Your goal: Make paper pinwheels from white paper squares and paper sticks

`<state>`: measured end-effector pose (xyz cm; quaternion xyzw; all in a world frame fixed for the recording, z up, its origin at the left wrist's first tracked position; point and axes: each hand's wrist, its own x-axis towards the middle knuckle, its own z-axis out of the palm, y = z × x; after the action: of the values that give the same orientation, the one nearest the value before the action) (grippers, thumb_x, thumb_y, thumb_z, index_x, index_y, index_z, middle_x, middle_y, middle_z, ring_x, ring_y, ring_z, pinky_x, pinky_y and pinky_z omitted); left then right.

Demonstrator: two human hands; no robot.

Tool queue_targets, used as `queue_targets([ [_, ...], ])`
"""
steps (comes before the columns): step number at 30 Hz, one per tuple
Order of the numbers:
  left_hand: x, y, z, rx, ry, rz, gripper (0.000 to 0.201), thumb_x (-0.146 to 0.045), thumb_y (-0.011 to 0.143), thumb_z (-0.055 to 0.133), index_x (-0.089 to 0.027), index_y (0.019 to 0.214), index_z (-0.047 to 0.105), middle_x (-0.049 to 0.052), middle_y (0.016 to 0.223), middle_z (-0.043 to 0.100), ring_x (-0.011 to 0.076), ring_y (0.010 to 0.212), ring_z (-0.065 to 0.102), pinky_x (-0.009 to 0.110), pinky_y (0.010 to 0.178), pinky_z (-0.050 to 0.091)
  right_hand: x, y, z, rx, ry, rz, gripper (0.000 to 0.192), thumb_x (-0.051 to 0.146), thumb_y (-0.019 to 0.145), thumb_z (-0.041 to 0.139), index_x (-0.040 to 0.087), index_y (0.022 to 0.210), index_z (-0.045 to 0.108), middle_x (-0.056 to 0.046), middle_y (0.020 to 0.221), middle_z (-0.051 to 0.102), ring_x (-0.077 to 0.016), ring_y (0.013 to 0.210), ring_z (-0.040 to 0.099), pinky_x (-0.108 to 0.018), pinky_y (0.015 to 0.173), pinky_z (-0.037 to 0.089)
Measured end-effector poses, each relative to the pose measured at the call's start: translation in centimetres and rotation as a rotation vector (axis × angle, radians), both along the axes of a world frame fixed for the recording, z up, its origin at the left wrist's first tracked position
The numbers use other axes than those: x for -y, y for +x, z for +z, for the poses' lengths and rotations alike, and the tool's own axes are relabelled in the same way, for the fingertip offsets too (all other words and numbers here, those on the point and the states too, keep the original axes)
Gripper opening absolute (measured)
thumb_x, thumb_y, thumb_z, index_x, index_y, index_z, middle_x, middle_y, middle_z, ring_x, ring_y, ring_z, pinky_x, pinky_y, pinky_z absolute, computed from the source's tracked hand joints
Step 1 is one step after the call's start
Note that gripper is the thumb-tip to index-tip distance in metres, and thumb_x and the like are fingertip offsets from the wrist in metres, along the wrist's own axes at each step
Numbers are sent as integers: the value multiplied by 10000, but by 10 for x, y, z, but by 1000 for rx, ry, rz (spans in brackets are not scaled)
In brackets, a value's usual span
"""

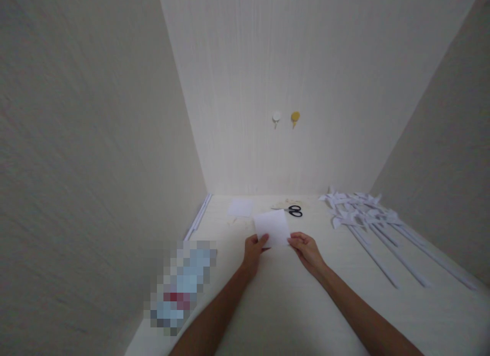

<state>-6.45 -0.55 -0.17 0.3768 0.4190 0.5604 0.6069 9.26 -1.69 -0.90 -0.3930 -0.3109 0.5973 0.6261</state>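
Observation:
A square sheet of white paper (pixel 272 226) is held up above the table, tilted a little. My left hand (pixel 253 251) grips its lower left edge, the thumb lying on top. At the lower right corner, my right hand (pixel 308 250) pinches the paper between thumb and fingers. Just beyond the sheet lies a pair of scissors (pixel 294 211) with black handles, its blades pointing left and partly behind the paper. Another white paper sheet (pixel 240 208) rests flat on the table to the far left of my hands.
Several white paper pinwheels (pixel 354 208) on paper sticks lie in a pile at the right. White rolled paper sticks (pixel 198 216) lie along the left wall. A pixelated item (pixel 187 282) sits at the left table edge. Two hooks, one white (pixel 276 117), one yellow (pixel 295 117), are on the back wall.

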Motion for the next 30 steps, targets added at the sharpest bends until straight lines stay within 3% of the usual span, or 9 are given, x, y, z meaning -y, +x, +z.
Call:
queue_targets([
  [7,3,-1,4,80,-29,32,345,-357,489,714,-75,665,622,54,660,630,144,604,583,276,568,509,0,3,1,46,29,44,194,180,456,749,160,591,611,55,462,585,-54,441,493,-175,469,373],
  [11,3,-1,4,125,-45,40,335,-336,485,721,-73,662,614,46,644,620,133,596,579,264,560,513,-11,11,7,189,47,50,207,212,459,742,159,607,607,45,468,591,-71,435,502,-191,459,369],
  [14,2,-1,3,149,-50,52,324,-326,491,722,-77,667,611,45,659,618,128,603,578,253,548,515,-31,28,13,467,153,2,201,280,514,704,166,654,617,-1,561,647,-122,506,561,-236,509,405],
  [16,2,-1,3,151,-55,50,314,-317,498,720,-78,672,613,49,674,620,126,608,579,243,537,514,-48,43,18,844,287,-62,174,314,581,644,167,672,632,-29,630,666,-157,586,590,-268,559,428],
  [23,1,-2,4,140,-59,20,317,-314,505,718,-72,685,619,56,688,626,124,603,579,240,538,514,-96,87,30,1256,291,-168,124,184,659,542,149,694,656,-79,719,663,-202,669,574,-316,656,418],
  [30,0,-3,3,134,-67,7,321,-312,495,723,-77,691,626,63,687,632,125,588,576,226,498,502,-119,96,33,1633,290,-43,201,158,750,457,136,813,646,-115,913,624,-206,858,551,-285,781,379],
])
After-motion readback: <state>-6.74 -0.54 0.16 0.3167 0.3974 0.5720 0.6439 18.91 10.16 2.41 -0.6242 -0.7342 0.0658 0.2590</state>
